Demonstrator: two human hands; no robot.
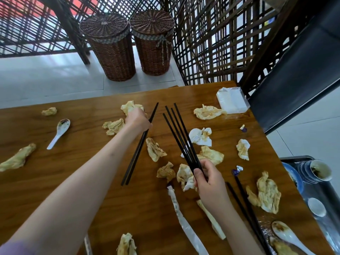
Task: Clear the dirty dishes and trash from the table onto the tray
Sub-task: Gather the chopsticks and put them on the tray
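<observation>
Head view: chopsticks (181, 134) in both hands (209, 181).

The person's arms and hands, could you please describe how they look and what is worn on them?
Both forearms are bare, with no gloves, watch, rings or bracelets showing on the left hand or the right hand. A pale purple sleeve edge shows at the upper left arm. No sleeve shows on the right arm.
</observation>
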